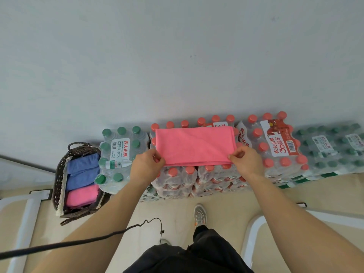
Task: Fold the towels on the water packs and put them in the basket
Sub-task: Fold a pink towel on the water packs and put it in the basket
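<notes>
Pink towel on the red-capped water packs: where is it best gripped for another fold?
Likely its two near corners, from the person's side: the flat pink cloth towel lies spread on the shrink-wrapped red-capped water packs, near edge free. The left hand and right hand pinch there.

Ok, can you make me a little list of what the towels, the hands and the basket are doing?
towel being folded: pink towel, flat on the red-capped water packs
left hand: pinches the towel's near left corner
right hand: pinches the towel's near right corner
basket: left of the packs, beside the green-capped pack
inside basket: blue towels and a second pink towel, folded
</notes>
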Demonstrator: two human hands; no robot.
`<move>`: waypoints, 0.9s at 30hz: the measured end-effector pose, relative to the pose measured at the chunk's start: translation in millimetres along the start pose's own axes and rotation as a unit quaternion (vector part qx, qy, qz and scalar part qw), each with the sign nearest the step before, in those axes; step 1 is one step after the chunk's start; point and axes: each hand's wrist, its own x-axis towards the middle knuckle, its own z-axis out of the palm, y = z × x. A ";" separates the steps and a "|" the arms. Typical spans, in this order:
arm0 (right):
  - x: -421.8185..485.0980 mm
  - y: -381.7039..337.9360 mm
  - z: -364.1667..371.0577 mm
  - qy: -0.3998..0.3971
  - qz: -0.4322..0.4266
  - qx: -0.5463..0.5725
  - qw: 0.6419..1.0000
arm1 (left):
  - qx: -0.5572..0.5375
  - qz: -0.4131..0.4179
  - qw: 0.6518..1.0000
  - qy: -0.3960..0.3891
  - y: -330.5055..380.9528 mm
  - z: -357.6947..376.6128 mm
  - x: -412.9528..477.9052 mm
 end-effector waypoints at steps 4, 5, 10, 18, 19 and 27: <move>-1.3 0.6 4.6 -0.005 -0.009 -0.091 0.996 | 0.171 0.039 0.984 -0.043 -3.9 0.6 4.3; -1.3 -2.0 4.7 0.004 -0.024 -0.118 0.993 | 0.205 0.051 0.976 -0.049 -2.3 -1.1 7.5; 5.3 -41.2 15.3 0.050 -0.166 -0.233 0.957 | 0.227 0.144 0.963 -0.001 28.7 -0.7 35.9; 21.6 -58.5 80.2 -0.073 -0.265 -0.275 0.921 | 0.181 0.234 0.955 0.000 57.9 71.1 59.0; 24.8 -48.7 80.9 -0.072 -0.258 -0.293 0.918 | 0.183 0.214 0.960 -0.007 50.4 76.0 59.1; 37.5 -4.8 51.7 -0.062 -0.198 -0.331 0.920 | 0.212 0.105 0.972 0.005 7.1 62.7 54.7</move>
